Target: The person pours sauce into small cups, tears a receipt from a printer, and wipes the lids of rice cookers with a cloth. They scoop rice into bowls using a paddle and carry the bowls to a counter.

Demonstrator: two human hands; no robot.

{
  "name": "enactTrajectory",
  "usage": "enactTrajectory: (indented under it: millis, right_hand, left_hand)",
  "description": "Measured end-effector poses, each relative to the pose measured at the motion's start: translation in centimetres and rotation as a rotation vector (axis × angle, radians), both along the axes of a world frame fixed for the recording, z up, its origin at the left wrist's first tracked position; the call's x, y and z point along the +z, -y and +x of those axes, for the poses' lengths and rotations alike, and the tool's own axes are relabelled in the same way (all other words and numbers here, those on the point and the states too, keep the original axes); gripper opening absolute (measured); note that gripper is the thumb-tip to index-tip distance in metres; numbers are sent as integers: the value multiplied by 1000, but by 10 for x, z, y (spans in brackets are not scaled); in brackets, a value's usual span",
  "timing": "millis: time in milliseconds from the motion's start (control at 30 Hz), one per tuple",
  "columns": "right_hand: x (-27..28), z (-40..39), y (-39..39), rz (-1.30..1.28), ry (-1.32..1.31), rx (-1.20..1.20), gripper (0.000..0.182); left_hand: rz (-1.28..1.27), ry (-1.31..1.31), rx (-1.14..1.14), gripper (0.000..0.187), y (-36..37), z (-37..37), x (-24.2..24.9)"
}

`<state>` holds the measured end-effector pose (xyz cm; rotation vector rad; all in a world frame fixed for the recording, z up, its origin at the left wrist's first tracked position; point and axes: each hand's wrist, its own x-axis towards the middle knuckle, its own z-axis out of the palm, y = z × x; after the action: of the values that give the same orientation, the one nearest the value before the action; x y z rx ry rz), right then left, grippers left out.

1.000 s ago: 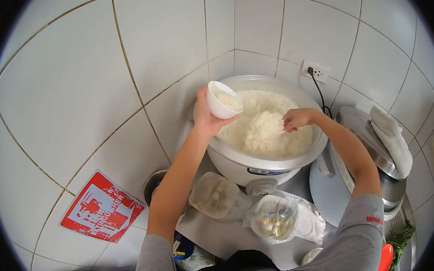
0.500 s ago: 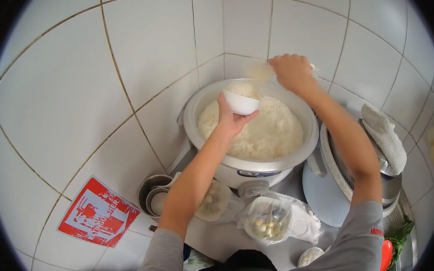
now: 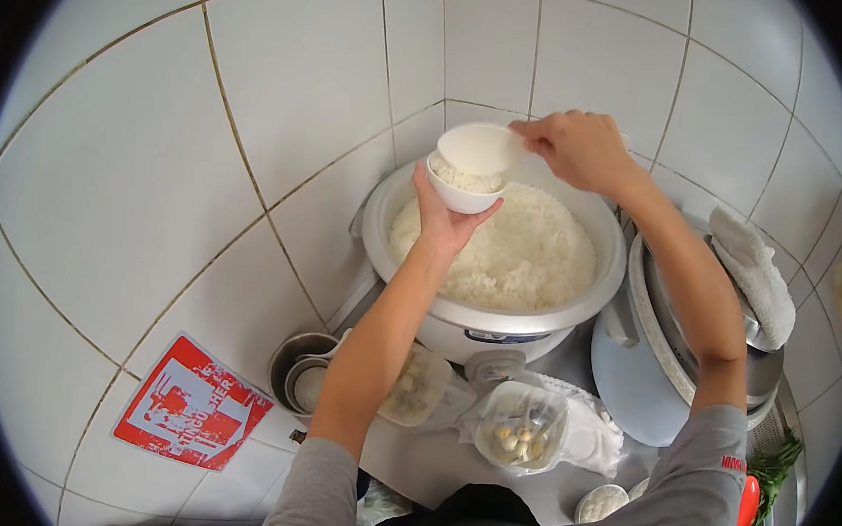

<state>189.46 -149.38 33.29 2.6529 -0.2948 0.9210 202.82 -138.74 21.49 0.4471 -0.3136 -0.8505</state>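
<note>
A small white bowl [image 3: 465, 200] with rice in it is held up in my left hand [image 3: 449, 222], over the left part of a large rice cooker [image 3: 374, 224]. Cooked white rice [image 3: 527, 255] fills much of the cooker. Pinched in my right hand [image 3: 577, 147] is a white paddle [image 3: 481, 149], its broad blade tilted just above the rice in the bowl. The paddle's handle is mostly hidden by my fingers.
Metal containers [image 3: 292, 356] stand at the lower left. Near me are plastic containers of food [image 3: 523, 428] and a white cloth [image 3: 596, 433]. At right, a large round pot [image 3: 652, 296] carries a lid and towel [image 3: 756, 274]. Tiled walls close in behind the cooker.
The paddle has moved left and turned, from behind the bowl to right above it. My right hand has shifted slightly, and the bowl remains in my left hand.
</note>
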Motion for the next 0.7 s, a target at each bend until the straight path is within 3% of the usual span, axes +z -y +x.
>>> enactTrajectory:
  millis: [67, 133, 233, 333, 500, 700]
  right_hand:
    - [2, 5, 8, -25, 54, 9, 28]
    - [3, 12, 16, -55, 66, -263, 29]
    - [-37, 20, -3, -208, -16, -252, 36]
    - [-43, 7, -16, -299, -19, -185, 40]
    - [-30, 4, 4, -119, 60, 24, 29]
    - [-9, 5, 11, 4, 126, 44, 24]
  left_hand:
    - [-21, 67, -26, 63, 1, 7, -2]
    - [-39, 127, -52, 66, 2, 9, -6]
    - [-29, 142, -37, 62, 4, 6, 1]
    - [-6, 98, 38, 63, 4, 8, -4]
    - [4, 169, 42, 64, -1, 14, -9]
    - [93, 249, 36, 61, -17, 15, -1]
